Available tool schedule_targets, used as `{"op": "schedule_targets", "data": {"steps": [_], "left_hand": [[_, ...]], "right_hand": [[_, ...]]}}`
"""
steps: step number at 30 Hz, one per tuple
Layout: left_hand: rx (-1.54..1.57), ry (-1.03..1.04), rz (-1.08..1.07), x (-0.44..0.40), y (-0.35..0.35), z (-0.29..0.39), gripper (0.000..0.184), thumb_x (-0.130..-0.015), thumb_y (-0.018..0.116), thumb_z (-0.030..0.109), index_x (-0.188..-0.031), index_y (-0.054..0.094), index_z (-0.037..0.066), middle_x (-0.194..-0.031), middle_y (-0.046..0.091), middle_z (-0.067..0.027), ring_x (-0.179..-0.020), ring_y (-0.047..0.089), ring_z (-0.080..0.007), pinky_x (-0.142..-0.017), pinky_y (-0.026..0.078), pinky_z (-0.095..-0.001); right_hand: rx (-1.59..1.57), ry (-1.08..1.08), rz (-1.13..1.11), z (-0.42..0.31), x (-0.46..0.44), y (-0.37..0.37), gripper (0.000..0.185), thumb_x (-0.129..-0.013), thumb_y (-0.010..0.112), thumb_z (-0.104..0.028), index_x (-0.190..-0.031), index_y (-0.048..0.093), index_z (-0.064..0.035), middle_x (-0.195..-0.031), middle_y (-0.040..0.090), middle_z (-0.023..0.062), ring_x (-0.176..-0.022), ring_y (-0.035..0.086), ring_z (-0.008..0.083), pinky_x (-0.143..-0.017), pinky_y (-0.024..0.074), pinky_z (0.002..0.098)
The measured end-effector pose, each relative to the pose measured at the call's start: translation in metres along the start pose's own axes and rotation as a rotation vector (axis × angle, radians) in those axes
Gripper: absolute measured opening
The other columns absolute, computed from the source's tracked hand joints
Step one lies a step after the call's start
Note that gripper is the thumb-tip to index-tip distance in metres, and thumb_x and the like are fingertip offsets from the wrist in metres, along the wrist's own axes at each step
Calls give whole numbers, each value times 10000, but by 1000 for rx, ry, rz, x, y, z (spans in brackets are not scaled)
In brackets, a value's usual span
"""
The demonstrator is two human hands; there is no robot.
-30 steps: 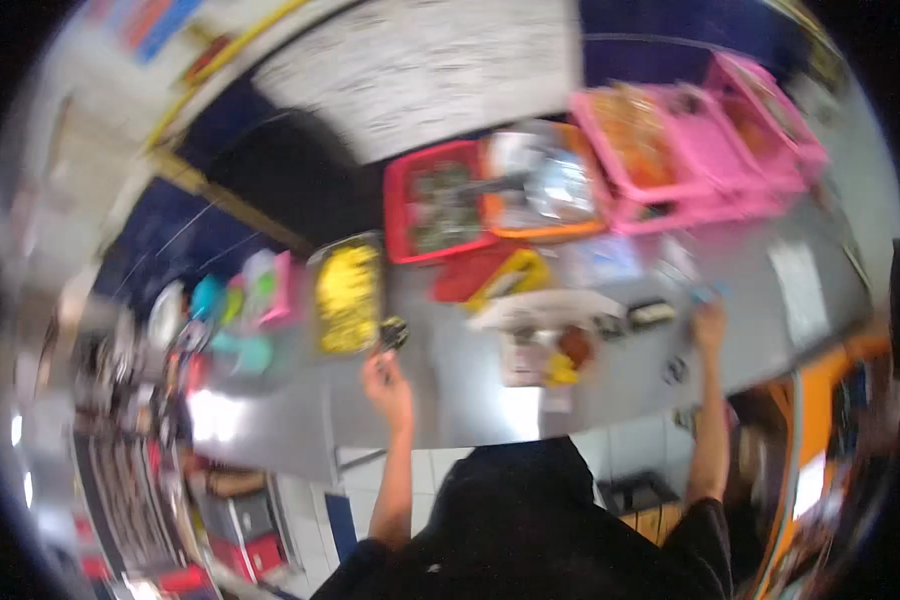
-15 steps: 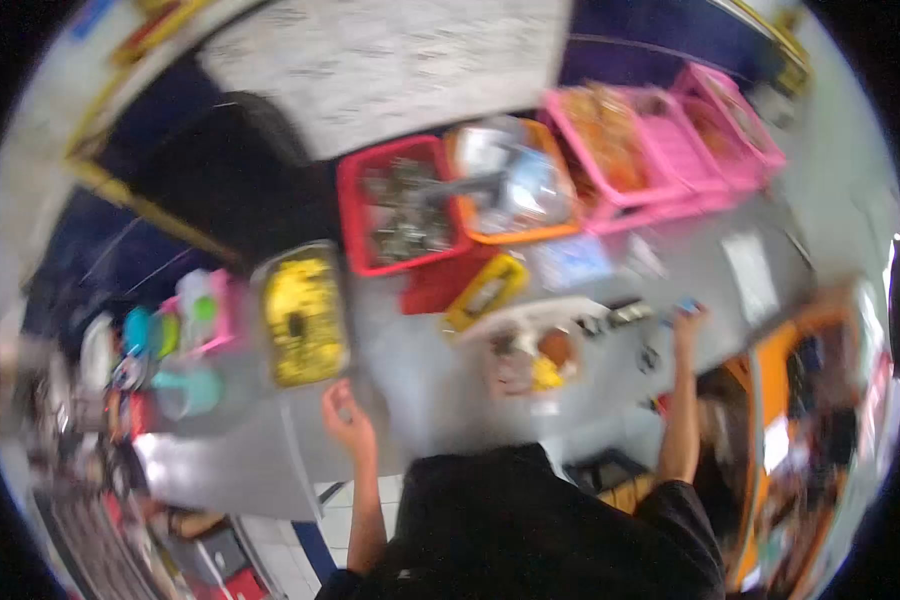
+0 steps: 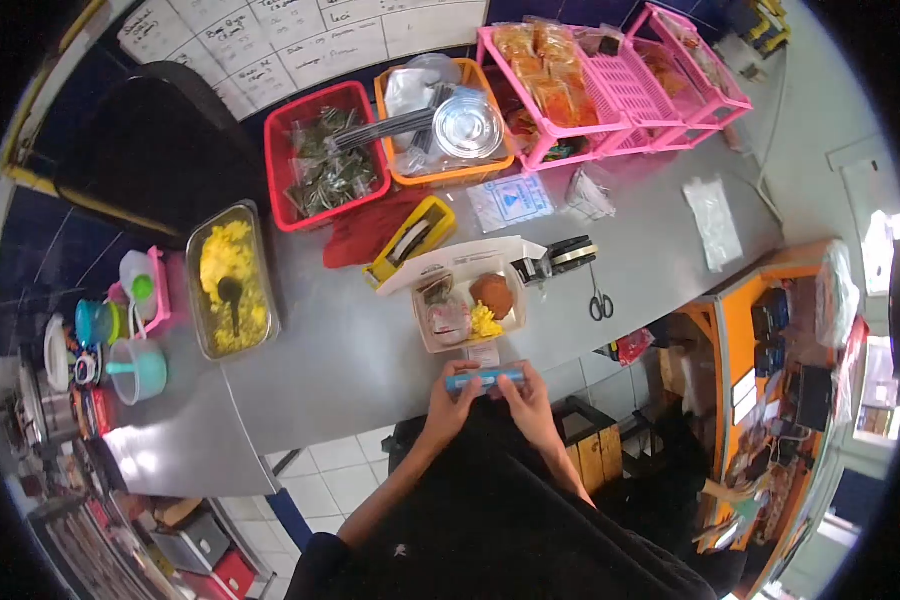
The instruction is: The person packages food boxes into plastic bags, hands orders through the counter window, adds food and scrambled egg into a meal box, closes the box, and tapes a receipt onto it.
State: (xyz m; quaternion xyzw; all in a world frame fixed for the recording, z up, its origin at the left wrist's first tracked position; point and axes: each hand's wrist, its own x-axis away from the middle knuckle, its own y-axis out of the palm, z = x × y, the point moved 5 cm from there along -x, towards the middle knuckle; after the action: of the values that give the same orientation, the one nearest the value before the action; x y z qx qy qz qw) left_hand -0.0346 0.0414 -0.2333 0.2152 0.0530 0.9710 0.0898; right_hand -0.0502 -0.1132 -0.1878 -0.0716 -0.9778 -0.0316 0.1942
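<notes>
My left hand (image 3: pixel 454 394) and my right hand (image 3: pixel 524 393) are closed on the two ends of a small blue item (image 3: pixel 485 379), held level at the counter's front edge. Just beyond them an open paper box (image 3: pixel 428 325) holds yellow food (image 3: pixel 485 321), a round brown piece (image 3: pixel 492 295) and a clear wrapped item (image 3: pixel 448 321). A steel tray (image 3: pixel 270 318) of yellow food, with a black spoon (image 3: pixel 231 305) lying in it, stands to the left.
Behind are a red basket (image 3: pixel 279 192) of small packets, an orange basket (image 3: pixel 383 100) and pink racks (image 3: pixel 610 135). A yellow tape dispenser (image 3: pixel 410 240) and scissors (image 3: pixel 600 305) lie near the box. Another person's hand (image 3: pixel 732 492) shows at the lower right.
My hands have come together in front of the box, and both now hold the blue item, which was at my right hand. The black spoon now lies in the tray. The view has shifted.
</notes>
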Motion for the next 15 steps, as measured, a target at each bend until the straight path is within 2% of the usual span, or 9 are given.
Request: {"op": "schedule_targets", "data": {"steps": [2, 4, 5, 6, 8, 10, 12, 14, 15], "left_hand": [[-18, 22, 103, 7, 9, 2, 248, -965, 651, 253, -1007, 579, 20, -770, 564, -3, -685, 544, -95, -611, 459, -253], [418, -206, 118, 21, 23, -15, 252, -979, 635, 288, -1018, 591, 43, -727, 553, 16, -622, 506, -67, -545, 413, -228], [506, -210, 92, 27, 34, -18, 240, -977, 643, 299, -990, 598, 63, -679, 526, 36, -578, 472, -44, -497, 366, -216], [501, -210, 115, 31, 46, -24, 240, -977, 643, 299, -990, 598, 63, -679, 526, 36, -578, 472, -44, -497, 366, -216], [124, -26, 360, 37, 56, -28, 250, -977, 644, 309, -940, 599, 65, -657, 497, 48, -556, 440, -40, -478, 335, -222], [22, 39, 417, 39, 61, -20, 283, -988, 623, 329, -894, 591, 64, -653, 480, 56, -542, 414, -35, -467, 310, -224], [95, 13, 678, 46, 47, -24, 307, -1002, 597, 344, -878, 588, 63, -651, 480, 54, -543, 419, -38, -471, 314, -220], [240, 73, 897, 44, -2, -32, 312, -1008, 584, 356, -888, 580, 68, -650, 474, 47, -536, 418, -45, -463, 304, -217], [243, 70, 909, 42, -7, -31, 312, -1008, 584, 356, -888, 580, 68, -650, 474, 47, -536, 418, -45, -463, 304, -217]], "right_hand": [[20, 23, -86, 5, 5, -16, 220, -1015, 580, -214, -1058, 559, 0, -812, 633, 37, -743, 608, 103, -689, 498, 248], [123, 254, -366, 10, 13, -25, 229, -1019, 573, -234, -1021, 575, -5, -801, 631, 37, -730, 593, 98, -665, 483, 251], [54, 291, -452, 13, 16, -29, 260, -1033, 543, -267, -966, 581, -19, -758, 600, 21, -690, 555, 89, -634, 456, 244], [46, 298, -473, 19, 17, -35, 260, -1033, 543, -267, -966, 581, -19, -758, 600, 21, -690, 555, 89, -634, 456, 244], [12, 299, -644, 32, 19, -39, 306, -1041, 515, -317, -935, 570, -35, -714, 544, -1, -657, 513, 84, -610, 428, 244], [111, 274, -706, 36, 14, -50, 311, -1040, 514, -326, -927, 566, -41, -709, 523, -7, -658, 504, 84, -605, 421, 247], [206, 250, -755, 39, 13, -72, 315, -1038, 513, -336, -919, 561, -47, -703, 501, -13, -659, 495, 85, -599, 414, 249], [-64, 334, -672, 40, 3, -112, 330, -1037, 504, -348, -905, 558, -51, -714, 480, -21, -679, 495, 81, -593, 408, 260], [162, 239, -584, 40, -11, -131, 347, -1024, 526, -365, -933, 571, -34, -784, 505, 19, -744, 524, 133, -661, 439, 304]]}}
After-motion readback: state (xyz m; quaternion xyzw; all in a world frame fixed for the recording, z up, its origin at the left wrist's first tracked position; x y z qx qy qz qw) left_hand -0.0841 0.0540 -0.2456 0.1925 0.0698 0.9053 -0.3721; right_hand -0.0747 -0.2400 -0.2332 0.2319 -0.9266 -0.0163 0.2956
